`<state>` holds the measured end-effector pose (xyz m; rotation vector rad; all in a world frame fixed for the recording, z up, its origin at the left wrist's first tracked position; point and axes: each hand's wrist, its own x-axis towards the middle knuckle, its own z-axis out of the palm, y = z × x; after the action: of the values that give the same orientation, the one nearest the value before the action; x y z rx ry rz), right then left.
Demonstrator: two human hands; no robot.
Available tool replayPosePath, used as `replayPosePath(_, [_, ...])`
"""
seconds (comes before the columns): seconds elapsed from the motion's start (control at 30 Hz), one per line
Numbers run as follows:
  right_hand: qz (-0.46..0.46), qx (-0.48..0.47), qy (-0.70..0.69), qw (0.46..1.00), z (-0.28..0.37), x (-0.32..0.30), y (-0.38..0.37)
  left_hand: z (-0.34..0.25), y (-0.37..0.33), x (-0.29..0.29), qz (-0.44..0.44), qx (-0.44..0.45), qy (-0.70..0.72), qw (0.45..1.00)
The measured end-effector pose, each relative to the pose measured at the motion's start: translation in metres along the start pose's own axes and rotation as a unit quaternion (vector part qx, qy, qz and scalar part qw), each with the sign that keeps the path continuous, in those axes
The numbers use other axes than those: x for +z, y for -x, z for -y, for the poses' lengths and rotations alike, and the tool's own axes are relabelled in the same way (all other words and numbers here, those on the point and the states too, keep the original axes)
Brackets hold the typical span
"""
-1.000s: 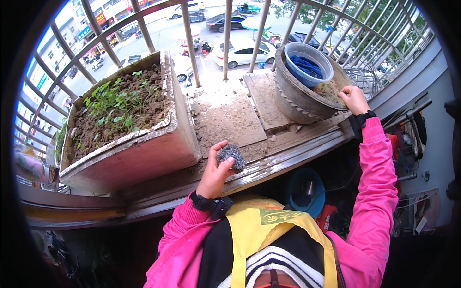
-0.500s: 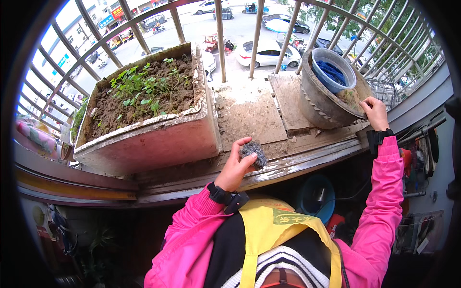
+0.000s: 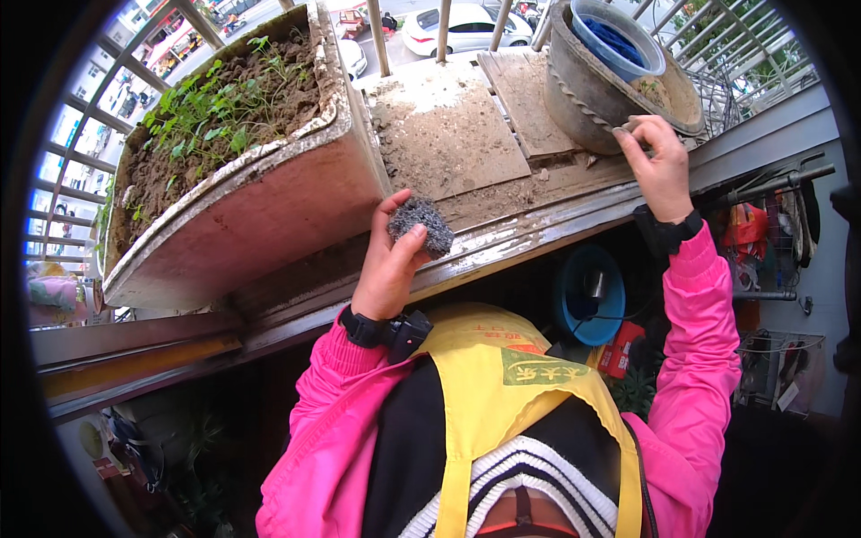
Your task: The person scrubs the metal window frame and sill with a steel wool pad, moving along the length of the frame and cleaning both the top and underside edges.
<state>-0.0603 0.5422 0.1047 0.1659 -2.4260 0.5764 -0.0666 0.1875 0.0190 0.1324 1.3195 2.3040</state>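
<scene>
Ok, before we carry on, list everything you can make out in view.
Planter: one, faded pink with whitish rim, left on the ledge
Leafy plants: several, green, in the planter's brown soil
Boards: two, dusty tan, mid-ledge
Round pot: one, grey-brown, right on the ledge
Tub: one, pale translucent, inside the pot, with blue contents
Railing bars: many, metallic, beyond the ledge
Cars: at least two, white, outside
Basin: one, blue, below the ledge
Red package: one, red, beside the basin
Fibrous clump: one, grey, in the left hand
Apron: one, yellow, on the person
Left hand: one, bare, before the ledge
Right hand: one, bare, by the pot
</scene>
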Motion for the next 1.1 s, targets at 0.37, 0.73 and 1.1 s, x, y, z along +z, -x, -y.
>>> replayPosePath(0.37, [0.292, -0.035, -0.102, 0.95, 0.079, 0.095, 0.06, -0.008, 0.032, -0.031, -0.054, -0.009, 0.003, 0.999])
replayPosePath(0.73, [0.314, 0.067, 0.006, 0.947, 0.027, 0.054, 0.075, -0.007, 0.041, -0.032, -0.042, -0.012, 0.014, 0.999])
replayPosePath(1.1, [0.268, 0.111, 0.119, 0.95, 0.038, 0.08, 0.098, 0.005, 0.014, -0.006, 0.008, -0.041, 0.005, 0.999])
